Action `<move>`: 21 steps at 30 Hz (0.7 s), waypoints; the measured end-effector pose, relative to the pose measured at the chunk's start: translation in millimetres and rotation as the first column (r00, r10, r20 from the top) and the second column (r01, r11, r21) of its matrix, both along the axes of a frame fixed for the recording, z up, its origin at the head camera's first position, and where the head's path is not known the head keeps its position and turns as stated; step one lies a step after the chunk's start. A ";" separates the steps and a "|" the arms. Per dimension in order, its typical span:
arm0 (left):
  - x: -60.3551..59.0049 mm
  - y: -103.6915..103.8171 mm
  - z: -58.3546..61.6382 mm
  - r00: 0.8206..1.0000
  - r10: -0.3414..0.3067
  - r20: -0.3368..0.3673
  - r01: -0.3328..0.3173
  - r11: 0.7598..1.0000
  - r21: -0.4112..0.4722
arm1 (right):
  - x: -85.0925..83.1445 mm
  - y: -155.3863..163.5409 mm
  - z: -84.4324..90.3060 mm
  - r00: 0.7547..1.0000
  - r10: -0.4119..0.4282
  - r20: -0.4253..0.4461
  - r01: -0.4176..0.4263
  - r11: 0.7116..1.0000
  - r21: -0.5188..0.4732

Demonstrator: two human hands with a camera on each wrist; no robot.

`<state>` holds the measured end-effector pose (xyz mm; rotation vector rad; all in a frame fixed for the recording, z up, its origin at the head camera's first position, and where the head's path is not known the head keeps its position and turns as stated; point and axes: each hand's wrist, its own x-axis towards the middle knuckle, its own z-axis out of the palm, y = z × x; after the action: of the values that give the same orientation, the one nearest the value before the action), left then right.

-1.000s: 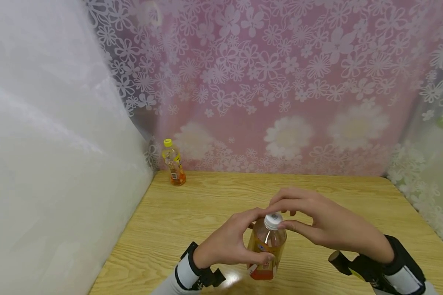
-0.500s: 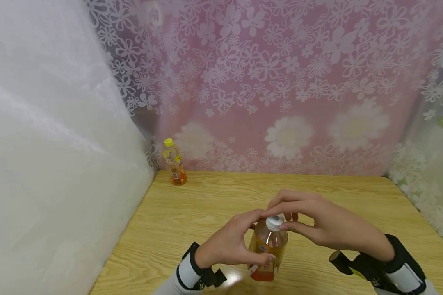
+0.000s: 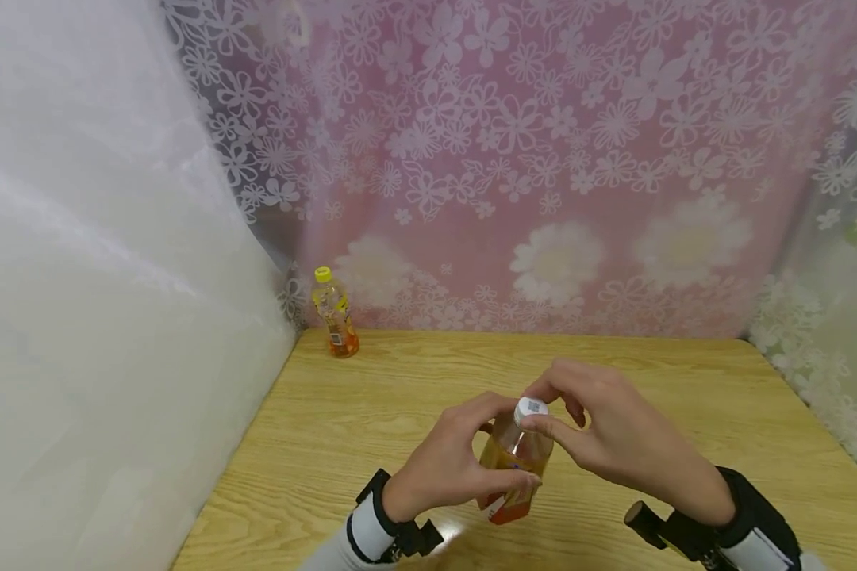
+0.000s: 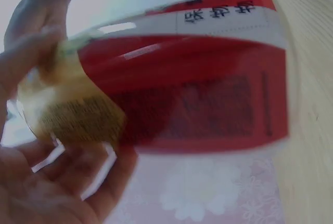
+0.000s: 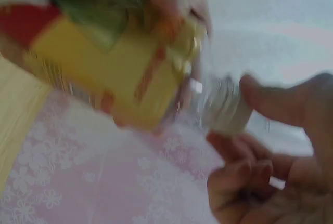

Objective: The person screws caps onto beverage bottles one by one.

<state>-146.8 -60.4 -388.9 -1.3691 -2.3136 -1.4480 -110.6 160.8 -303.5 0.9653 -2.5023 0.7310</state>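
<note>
A clear plastic drink bottle [image 3: 514, 460] with a red and yellow label is held just over the table, leaning slightly. My left hand [image 3: 460, 452] grips its body, thumb across the near side and fingers round the far side. The white cap [image 3: 532, 408] sits on the bottle's neck. My right hand [image 3: 607, 420] pinches that cap between thumb and fingertips. In the left wrist view the label [image 4: 187, 89] fills the middle, with the bottle's base apart from the table. The right wrist view is blurred, with the thumb and fingers on either side of the cap [image 5: 229, 104].
A second bottle [image 3: 337, 317] with a yellow cap and some orange drink stands at the table's far left corner. The wood-grain table [image 3: 400, 381] is bounded by a pink floral curtain [image 3: 428, 262] behind and a white sheet [image 3: 114, 277] on the left.
My right fingers have closed in and turned round the cap, and the right wrist has shifted left. The bottle has risen a little and tilted.
</note>
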 end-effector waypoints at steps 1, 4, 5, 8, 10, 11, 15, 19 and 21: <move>0.2 0.8 0.0 1.000 0.025 -0.012 -0.025 1.000 -0.007 | 1.8 -2.7 -0.9 0.999 -0.043 0.009 0.043 0.999 -0.010; 0.3 1.2 0.7 0.999 0.047 -0.020 -0.047 0.999 -0.024 | 3.5 -5.7 -1.3 0.994 -0.101 0.053 0.102 0.995 -0.021; 0.0 0.8 0.9 0.999 0.035 -0.012 -0.035 0.999 -0.021 | 2.7 -4.4 -0.7 0.993 -0.088 0.073 0.090 0.996 -0.023; -1.8 -1.1 1.9 0.999 -0.031 0.032 0.032 0.999 -0.006 | -3.4 4.3 2.5 0.991 0.052 0.121 -0.046 0.998 -0.049; -3.6 -2.3 3.0 0.996 -0.076 0.051 0.076 0.997 0.000 | -8.1 10.9 4.3 0.973 0.182 0.145 -0.174 0.982 -0.070; -4.6 -2.6 3.5 0.993 -0.099 0.058 0.099 0.995 -0.001 | -9.9 13.4 4.9 0.958 0.244 0.151 -0.234 0.969 -0.078; -7.3 -2.8 4.0 0.981 -0.183 0.066 0.183 0.983 -0.003 | -13.1 15.9 4.2 0.919 0.384 0.089 -0.378 0.922 -0.079; -7.5 -2.8 4.2 0.976 -0.214 0.034 0.214 0.977 -0.005 | -7.9 11.5 3.4 0.945 0.325 0.033 -0.323 0.944 -0.065; -6.9 -2.5 4.3 0.979 -0.202 0.033 0.203 0.979 -0.004 | -3.3 8.0 3.5 0.968 0.247 0.032 -0.245 0.968 -0.056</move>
<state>-153.7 -62.9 -384.6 -1.6374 -2.2555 -1.5266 -113.9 168.7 -300.1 1.2699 -2.4079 0.8914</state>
